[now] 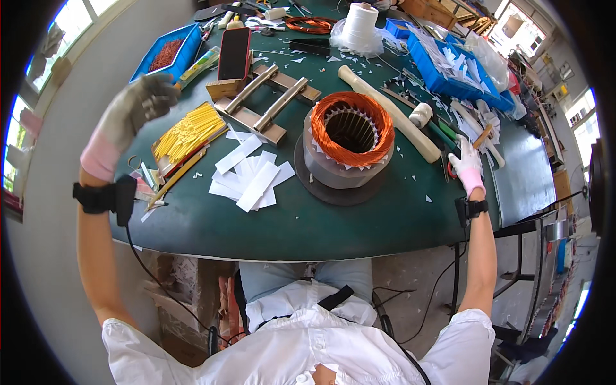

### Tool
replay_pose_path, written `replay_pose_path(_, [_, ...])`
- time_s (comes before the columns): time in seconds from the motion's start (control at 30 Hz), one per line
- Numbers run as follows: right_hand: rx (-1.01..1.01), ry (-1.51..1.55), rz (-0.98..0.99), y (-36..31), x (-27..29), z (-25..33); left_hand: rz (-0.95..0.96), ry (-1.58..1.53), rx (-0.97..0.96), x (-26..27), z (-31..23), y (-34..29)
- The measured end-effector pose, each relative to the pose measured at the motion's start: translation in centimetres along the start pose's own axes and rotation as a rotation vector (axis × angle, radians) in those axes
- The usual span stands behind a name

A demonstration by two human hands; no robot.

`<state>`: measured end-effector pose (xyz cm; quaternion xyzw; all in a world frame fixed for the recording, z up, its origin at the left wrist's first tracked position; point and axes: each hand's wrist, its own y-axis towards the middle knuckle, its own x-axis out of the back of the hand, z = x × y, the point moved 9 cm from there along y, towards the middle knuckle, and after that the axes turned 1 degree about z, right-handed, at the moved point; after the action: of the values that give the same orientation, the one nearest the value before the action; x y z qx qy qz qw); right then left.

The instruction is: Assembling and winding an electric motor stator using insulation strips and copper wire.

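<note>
My left hand [142, 106], in a grey-and-pink glove, is raised over the table's left side with loosely bent fingers and nothing seen in them. It is nearest a blue tray [172, 52] of thin reddish pieces and a bundle of yellow strips [187, 133]. My right hand [467, 159], in a white-and-pink glove, reaches down among tools at the right edge, fingers apart. Beside its thumb show the red handles of scissors [450, 171]; a green-handled tool [443, 133] lies by its fingertips. Between my hands stands a motor stator [346, 160] with orange copper windings [377, 138].
White paper strips [253, 179] lie left of the stator, below a metal-bar frame [263, 102] and a propped phone [234, 54]. A wooden mallet [391, 115] slants right of the stator. Farther back are a thread cone [360, 25] and a blue bin [459, 70] of paper pieces.
</note>
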<state>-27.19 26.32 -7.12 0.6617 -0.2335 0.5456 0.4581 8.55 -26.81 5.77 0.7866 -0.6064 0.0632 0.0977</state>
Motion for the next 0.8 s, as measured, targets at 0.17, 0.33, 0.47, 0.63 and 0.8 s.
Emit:
replay_pose_path(0.17, [0.064,-0.039,0.047,2.3,-1.8,-1.3,-0.134,-0.296,-0.148,5.1,-5.0,4.7])
replay_pose_path(0.33, [0.089,-0.254,-0.079,2.6,-3.1,-0.2,0.075,-1.019,-0.270,-3.7,-3.8,7.5])
replay_pose_path(0.47, [-0.141,-0.035,0.277,3.8,-6.1,1.5,0.158,-1.276,-0.279,-5.4,-0.6,6.5])
replay_pose_path(0.63, [-0.070,-0.051,0.237,3.9,-8.6,-0.8,0.079,-1.484,-0.294,-5.4,0.3,4.1])
replay_pose_path(0.8, [-0.010,0.338,0.148,4.3,-8.8,-6.2,0.143,-1.434,-0.489,-5.8,-1.7,0.9])
